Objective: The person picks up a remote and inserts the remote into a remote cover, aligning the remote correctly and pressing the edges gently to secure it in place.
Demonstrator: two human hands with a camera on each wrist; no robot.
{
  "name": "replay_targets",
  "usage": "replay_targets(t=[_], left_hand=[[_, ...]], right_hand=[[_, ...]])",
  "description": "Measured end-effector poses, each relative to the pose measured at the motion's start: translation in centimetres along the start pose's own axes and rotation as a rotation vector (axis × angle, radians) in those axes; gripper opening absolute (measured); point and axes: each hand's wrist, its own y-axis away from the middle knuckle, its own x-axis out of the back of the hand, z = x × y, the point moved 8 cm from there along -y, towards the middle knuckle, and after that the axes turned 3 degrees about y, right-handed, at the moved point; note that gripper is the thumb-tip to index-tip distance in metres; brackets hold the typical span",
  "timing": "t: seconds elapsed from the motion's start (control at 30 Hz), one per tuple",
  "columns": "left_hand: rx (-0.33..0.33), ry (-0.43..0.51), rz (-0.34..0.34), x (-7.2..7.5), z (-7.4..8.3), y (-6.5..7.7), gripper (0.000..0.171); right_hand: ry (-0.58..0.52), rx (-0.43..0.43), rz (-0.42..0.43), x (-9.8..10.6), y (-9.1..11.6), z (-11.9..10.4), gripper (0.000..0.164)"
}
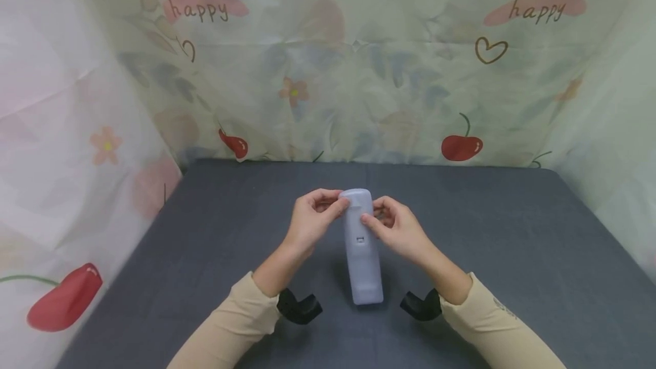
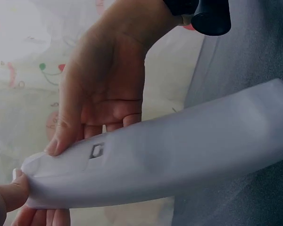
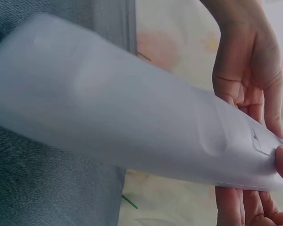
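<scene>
A long, pale whitish remote control point(image 1: 363, 266) stands tilted between the two hands, its back with a small square latch turned to the head camera. My left hand point(image 1: 311, 221) pinches its upper end at the left edge, thumb on the back and fingers behind. On the right edge, slightly lower, my right hand point(image 1: 402, 231) pinches it the same way. In the left wrist view the remote control point(image 2: 179, 146) crosses the picture, the latch close to the right thumb. Its front is hidden, and whether its lower end touches the table I cannot tell.
A dark grey cloth covers the table point(image 1: 230, 204). Printed curtains point(image 1: 359, 84) with cherries, hearts and flowers hang behind it and along both sides. Black wrist cameras point(image 1: 299, 307) are strapped at both cuffs, either side of the remote's lower end.
</scene>
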Motion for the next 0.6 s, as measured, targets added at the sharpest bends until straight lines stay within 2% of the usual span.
replay_targets(t=[0.17, 0.47, 0.6], left_hand=[[0.01, -0.021, -0.007, 0.08, 0.11, -0.01, 0.024], [-0.045, -0.031, -0.001, -0.11, 0.3, 0.0, 0.027], [-0.016, -0.031, -0.013, -0.22, 0.2, 0.02, 0.03]], right_hand=[[-0.005, -0.007, -0.011, -0.15, 0.19, -0.03, 0.026], [-0.02, -0.014, -0.007, -0.18, 0.07, 0.22, 0.026], [-0.059, -0.015, 0.004, 0.07, 0.08, 0.29, 0.027]])
